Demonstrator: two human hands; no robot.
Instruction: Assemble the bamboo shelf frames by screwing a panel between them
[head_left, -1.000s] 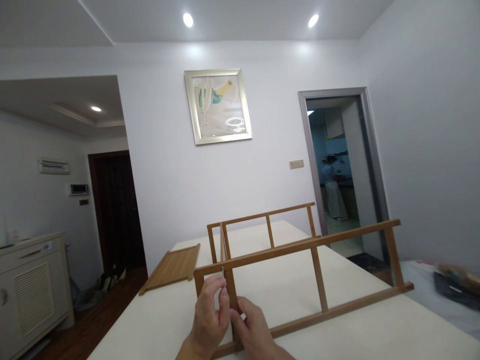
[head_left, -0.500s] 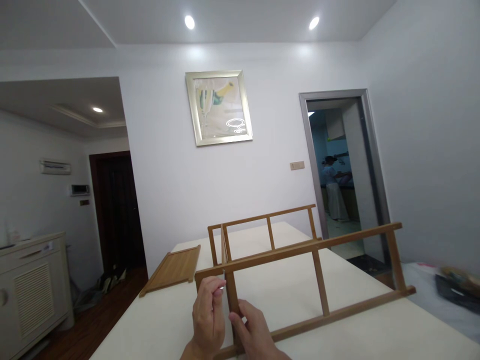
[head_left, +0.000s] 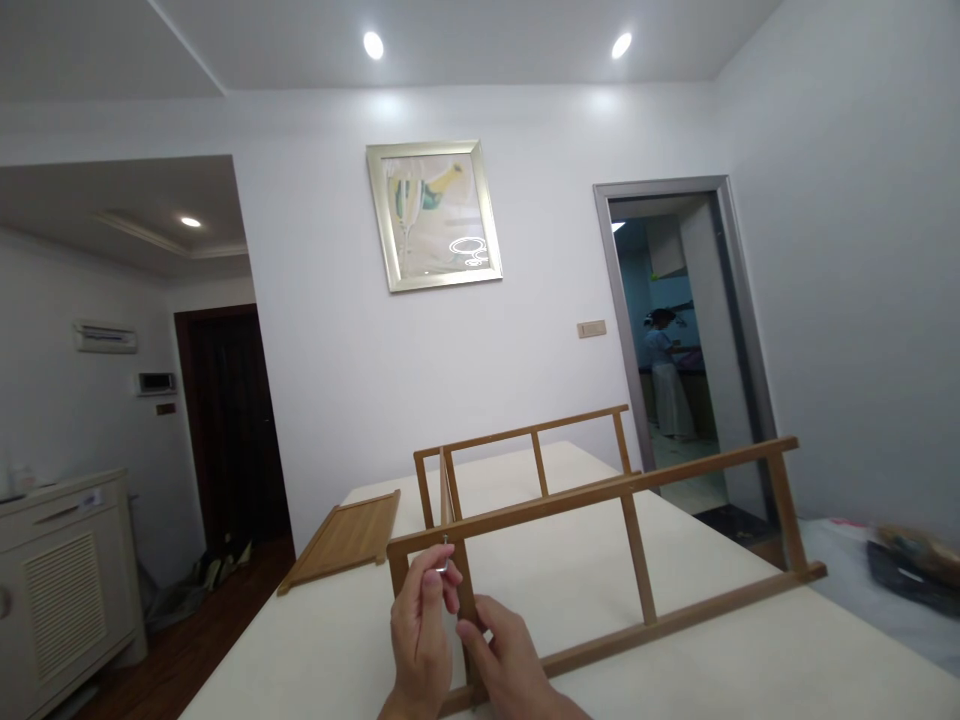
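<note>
My left hand (head_left: 421, 630) pinches a small bent metal hex key (head_left: 444, 568) between thumb and fingers. The key's thin end points up at the top rail of a brown wooden frame (head_left: 559, 508). Close by on the right, my right hand (head_left: 510, 655) is wrapped round a short upright bar near the frame's left end; its palm side is hidden. The frame stands on edge on the white table (head_left: 720, 640). Behind it stands a matching wooden frame (head_left: 538, 465), with a thin board (head_left: 445, 490) reaching between the two at their left ends.
A slatted wooden panel (head_left: 349, 535) lies flat at the table's left edge. A white cabinet (head_left: 71, 580) is on the left. Right of the table lie dark and brown items (head_left: 915, 565). Beyond a doorway (head_left: 611, 260) stands a person (head_left: 667, 370).
My left fingers have shifted and loosened round the hex key, so more of it shows. My right hand keeps its hold on the bar. The view has moved slightly.
</note>
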